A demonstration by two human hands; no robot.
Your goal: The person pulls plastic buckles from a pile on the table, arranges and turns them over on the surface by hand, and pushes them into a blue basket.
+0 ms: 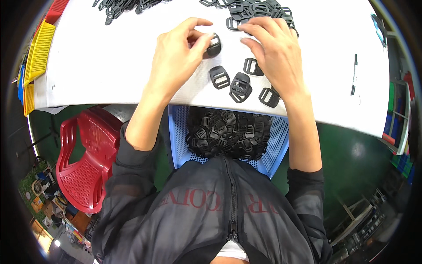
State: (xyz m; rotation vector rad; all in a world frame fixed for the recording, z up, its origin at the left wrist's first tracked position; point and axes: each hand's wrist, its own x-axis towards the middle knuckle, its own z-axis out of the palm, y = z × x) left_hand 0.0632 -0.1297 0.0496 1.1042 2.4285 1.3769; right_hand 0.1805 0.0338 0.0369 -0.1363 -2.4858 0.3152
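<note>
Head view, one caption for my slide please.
Left hand pinches a black buckle; right hand rests among loose buckles.

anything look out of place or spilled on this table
Nothing stands out. Loose black plastic buckles lie scattered on the white table between the hands, more fill the blue basket, and a black pen lies apart at the right.
</note>
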